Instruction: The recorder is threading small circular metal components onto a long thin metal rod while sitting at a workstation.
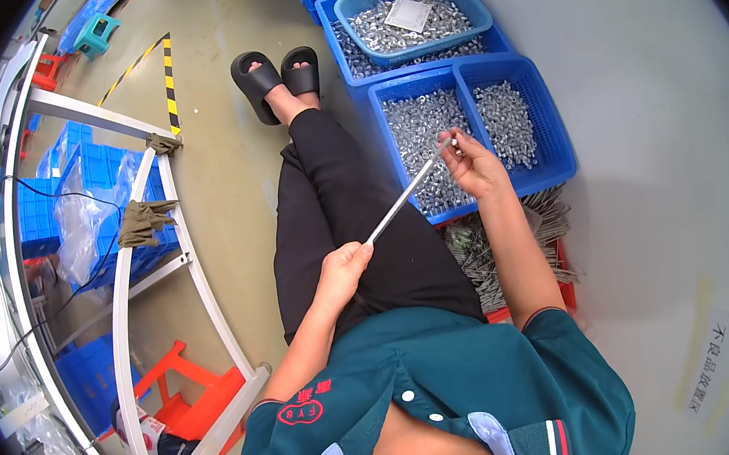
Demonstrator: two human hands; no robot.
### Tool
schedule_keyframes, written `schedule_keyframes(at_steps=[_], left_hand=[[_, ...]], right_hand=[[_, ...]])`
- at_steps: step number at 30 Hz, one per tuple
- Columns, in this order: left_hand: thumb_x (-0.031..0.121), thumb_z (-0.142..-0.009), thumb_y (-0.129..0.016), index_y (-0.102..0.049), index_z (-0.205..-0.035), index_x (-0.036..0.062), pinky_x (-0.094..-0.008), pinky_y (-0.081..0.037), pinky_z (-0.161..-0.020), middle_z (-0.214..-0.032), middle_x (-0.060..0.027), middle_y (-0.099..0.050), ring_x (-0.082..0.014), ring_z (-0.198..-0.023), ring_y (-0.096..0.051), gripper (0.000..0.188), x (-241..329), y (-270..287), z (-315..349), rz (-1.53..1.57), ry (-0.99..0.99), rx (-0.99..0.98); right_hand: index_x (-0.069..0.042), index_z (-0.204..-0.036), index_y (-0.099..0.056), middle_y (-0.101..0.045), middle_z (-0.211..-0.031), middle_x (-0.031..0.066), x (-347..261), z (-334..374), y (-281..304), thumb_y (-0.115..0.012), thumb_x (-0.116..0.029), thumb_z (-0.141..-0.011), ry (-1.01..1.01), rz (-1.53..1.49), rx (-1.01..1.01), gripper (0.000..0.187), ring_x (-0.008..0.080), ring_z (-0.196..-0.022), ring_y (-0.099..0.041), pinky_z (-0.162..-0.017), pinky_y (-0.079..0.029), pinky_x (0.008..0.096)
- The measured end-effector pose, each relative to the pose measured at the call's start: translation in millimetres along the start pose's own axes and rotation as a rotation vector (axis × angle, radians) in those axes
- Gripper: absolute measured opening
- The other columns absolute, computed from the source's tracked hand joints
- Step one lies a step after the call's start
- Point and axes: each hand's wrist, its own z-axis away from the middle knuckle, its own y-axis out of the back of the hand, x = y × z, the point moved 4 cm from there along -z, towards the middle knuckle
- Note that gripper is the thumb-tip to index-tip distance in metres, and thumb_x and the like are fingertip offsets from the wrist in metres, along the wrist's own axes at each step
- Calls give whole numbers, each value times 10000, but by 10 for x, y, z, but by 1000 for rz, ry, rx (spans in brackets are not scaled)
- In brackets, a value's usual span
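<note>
My left hand (344, 274) is closed round the near end of a thin, silver metal rod (406, 196), which slants up and to the right above my lap. At the rod's far tip, the fingers of my right hand (473, 165) are pinched together on a small silver metal piece (454, 141), mostly hidden by the fingers. Beneath that hand stands a blue divided basket (561, 136). Both of its compartments hold heaps of small silver metal pieces (504, 119), which look like nuts or short sleeves.
Beyond it, a light blue basket (350, 29) of similar pieces, with a white card (408, 14), sits on another blue basket (335, 44). Thin metal rods (510, 257) fill a red crate (568, 286) under my right forearm. A white metal frame (166, 177) and red stool (191, 397) stand left.
</note>
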Motion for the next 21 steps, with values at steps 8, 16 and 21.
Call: schedule_keyframes(at_steps=[8,16,21], left_hand=[[279,-896,-552,-427,-613,26,-275,-268,-452,-526,19,-317,-53,-517,-292,399,-51,13,-15,-153,-46,69],[277,-890,-558,-432,-614,21,-281,-273,-450,-519,13,-326,-57,-512,-299,398,-60,45,5,-165,-60,83],[273,-891,-557,-431,-616,20,-276,-276,-451,-519,14,-329,-54,-513,-302,395,-12,45,11,-187,-55,122]], right_hand=[[57,-1022,-499,-553,-999,196,-29,193,-312,-476,43,-869,-19,-79,-13,155,280,-959,-587,-908,-492,449],[59,-992,-503,-563,-954,183,-97,212,-391,-493,91,-805,-68,86,-123,190,264,-929,-597,-914,-489,435],[50,-989,-507,-572,-935,169,-45,233,-461,-508,56,-803,-105,85,-143,186,261,-917,-596,-917,-484,428]])
